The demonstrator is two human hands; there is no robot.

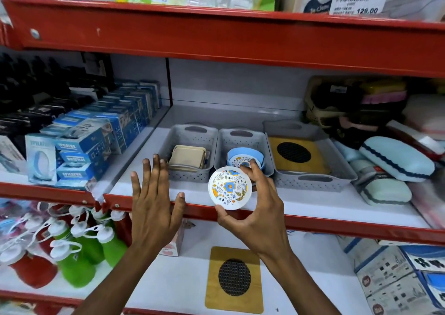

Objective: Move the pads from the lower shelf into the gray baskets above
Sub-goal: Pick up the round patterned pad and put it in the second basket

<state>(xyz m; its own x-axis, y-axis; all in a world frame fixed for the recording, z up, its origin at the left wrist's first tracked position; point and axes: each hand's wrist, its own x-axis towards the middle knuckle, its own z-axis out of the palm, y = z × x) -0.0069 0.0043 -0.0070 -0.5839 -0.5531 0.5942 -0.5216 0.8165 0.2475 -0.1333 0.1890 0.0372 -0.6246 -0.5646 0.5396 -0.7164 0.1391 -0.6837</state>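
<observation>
My right hand (pixel 255 208) grips a round white pad with a blue and yellow floral print (pixel 230 189), held tilted in front of the middle gray basket (pixel 222 151). That basket holds blue round pads and another floral pad (pixel 242 162). The left gray basket (pixel 166 151) holds beige square pads (pixel 186 158). The right gray basket (pixel 337 168) holds a wooden square pad with a black mesh circle (pixel 296 153). A similar wooden pad (pixel 234 279) lies on the lower shelf. My left hand (pixel 154 204) hovers with fingers spread in front of the shelf edge, holding nothing.
Red shelf rails (pixel 337 225) run across the front. Blue boxes (pixel 96 136) stand left of the baskets, light blue cases (pixel 395 158) to the right. Green and red bottles (pixel 79 254) fill the lower left; printed boxes (pixel 397 278) sit at the lower right.
</observation>
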